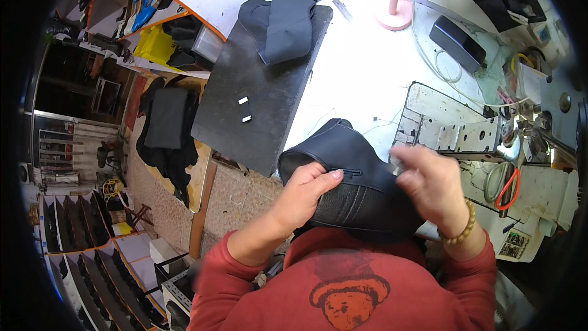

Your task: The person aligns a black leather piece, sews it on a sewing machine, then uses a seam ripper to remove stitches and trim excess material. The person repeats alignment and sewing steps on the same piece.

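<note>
Head view of 2 bare hands working a black leather boot upper (361, 193) held against the chest, over the near edge of the white worktable (361, 67). The left hand (304, 194) grips the upper's left side, thumb laid along a short stitched seam and the other fingers curled under the folded edge. The right hand (432, 187), wearing a bead bracelet (463, 227), closes over the upper's right side; its blurred fingertips pinch something small at the top edge, which cannot be identified. Just beyond the right hand stands a worn sewing machine (453, 132); the upper lies clear of it. Up and left of the left hand lies a dark slab (257, 95), carrying 2 small white tabs (245, 109) and, at its far end, more black leather pieces (283, 24). Judged from this view, the upper is already shaped and partly seamed; it appears to be under inspection or trimming, with further stitching probably left.
</note>
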Tool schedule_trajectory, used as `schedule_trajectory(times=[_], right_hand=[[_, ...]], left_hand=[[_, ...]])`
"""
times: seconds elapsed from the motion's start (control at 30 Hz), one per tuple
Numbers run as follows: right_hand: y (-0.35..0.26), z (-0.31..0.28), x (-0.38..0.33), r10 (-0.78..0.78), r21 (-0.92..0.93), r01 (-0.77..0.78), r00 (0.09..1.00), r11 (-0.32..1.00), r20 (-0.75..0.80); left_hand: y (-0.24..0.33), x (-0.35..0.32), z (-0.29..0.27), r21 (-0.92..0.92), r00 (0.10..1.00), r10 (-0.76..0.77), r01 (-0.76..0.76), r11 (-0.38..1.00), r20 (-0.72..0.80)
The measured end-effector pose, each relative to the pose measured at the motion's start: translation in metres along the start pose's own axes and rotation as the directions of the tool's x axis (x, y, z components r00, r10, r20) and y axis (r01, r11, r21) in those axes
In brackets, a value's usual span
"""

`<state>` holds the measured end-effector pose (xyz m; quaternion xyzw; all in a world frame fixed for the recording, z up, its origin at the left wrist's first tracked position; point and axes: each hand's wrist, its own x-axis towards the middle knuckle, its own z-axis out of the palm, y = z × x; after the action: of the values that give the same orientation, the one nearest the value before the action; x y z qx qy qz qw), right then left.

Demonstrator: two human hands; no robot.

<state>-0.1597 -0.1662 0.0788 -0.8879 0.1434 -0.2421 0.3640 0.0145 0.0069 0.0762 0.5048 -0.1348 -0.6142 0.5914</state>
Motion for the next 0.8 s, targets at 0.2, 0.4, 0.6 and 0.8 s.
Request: schedule_trajectory(times=[0.2, 0.4, 0.6, 0.8], right_hand=[[-0.012, 0.016, -0.009, -0.075, -0.168, 0.077, 0.997, 0.983, 0.022], [-0.009, 0.018, -0.012, -0.045, -0.193, 0.046, 0.999, 0.980, 0.008], [-0.011, 0.016, -0.013, -0.001, -0.153, 0.007, 0.999, 0.988, 0.037], [-0.015, 0.011, -0.013, 0.000, -0.194, 0.011, 0.998, 0.981, 0.059]], left_hand=[[-0.008, 0.002, 0.006, 0.093, 0.995, 0.071, -0.065, 0.994, -0.069], [-0.012, 0.004, 0.009, 0.065, 0.988, 0.065, -0.056, 0.996, -0.138], [-0.012, 0.004, 0.014, 0.022, 0.985, 0.070, -0.067, 0.998, -0.157], [-0.015, 0.004, 0.012, 0.042, 0.993, 0.028, -0.023, 0.999, -0.116]])
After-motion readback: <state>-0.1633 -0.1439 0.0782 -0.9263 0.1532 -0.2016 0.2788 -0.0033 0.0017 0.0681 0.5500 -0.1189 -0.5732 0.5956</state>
